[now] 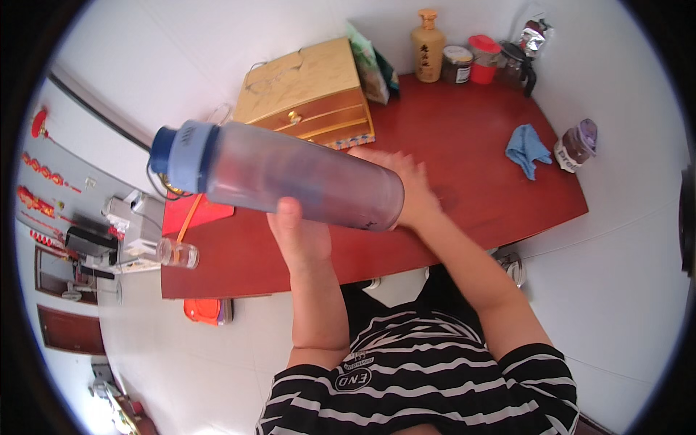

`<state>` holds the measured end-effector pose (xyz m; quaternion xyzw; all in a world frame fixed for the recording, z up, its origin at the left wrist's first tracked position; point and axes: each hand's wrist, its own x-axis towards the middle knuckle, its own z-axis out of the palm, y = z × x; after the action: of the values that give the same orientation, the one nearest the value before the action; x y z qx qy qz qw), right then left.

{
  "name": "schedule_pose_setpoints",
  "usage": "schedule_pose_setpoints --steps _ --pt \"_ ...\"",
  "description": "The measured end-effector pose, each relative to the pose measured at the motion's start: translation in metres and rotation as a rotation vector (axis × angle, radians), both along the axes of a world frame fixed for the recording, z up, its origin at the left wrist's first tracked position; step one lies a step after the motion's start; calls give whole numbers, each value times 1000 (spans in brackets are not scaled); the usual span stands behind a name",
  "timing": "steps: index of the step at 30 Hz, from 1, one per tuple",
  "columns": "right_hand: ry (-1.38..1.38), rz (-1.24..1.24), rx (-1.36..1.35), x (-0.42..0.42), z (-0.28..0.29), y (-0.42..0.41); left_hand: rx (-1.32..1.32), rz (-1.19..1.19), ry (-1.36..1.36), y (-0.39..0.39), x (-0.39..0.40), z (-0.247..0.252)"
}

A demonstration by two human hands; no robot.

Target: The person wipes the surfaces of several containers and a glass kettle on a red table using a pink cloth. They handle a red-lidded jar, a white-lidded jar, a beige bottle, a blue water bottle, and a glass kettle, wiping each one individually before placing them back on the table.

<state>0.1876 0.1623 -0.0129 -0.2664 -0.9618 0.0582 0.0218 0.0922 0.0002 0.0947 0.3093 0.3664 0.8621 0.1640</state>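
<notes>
My left hand [299,239] is shut on a large translucent plastic water bottle [304,176], its thumb on the near side and its fingers hidden behind. The bottle is tilted nearly flat above the desk. Its blue cap [187,157], with a dark carry loop, points left. My right hand [410,187] is at the bottle's base end, partly behind it. Its fingers look spread and are blurred; whether they touch the bottle is unclear. Below both hands is a red-brown wooden desk [462,147].
A gold drawer box [304,81] stands at the back. A tan ceramic bottle [428,49], a lidded jar [457,64], a red-lidded container [484,60] and a glass pot [511,65] line the wall. A blue cloth [527,151] lies right; a clear glass [178,253] stands left.
</notes>
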Motion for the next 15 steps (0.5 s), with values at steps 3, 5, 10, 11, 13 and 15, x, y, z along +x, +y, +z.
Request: schedule_pose_setpoints --steps 3,5,10,11,13,15 --pt "219 176 -454 4 -24 -14 -115 32 67 28 11 -7" --pt "255 264 -547 14 -23 -5 -183 89 126 39 7 -15" --pt "884 123 -540 67 38 30 -205 135 237 41 17 -8" --pt "856 149 -541 78 61 26 -239 50 226 47 23 -8" --pt "798 215 -553 87 87 12 -312 -51 263 60 38 -11" --pt "808 128 -484 90 76 13 -323 -126 299 75 51 -17"
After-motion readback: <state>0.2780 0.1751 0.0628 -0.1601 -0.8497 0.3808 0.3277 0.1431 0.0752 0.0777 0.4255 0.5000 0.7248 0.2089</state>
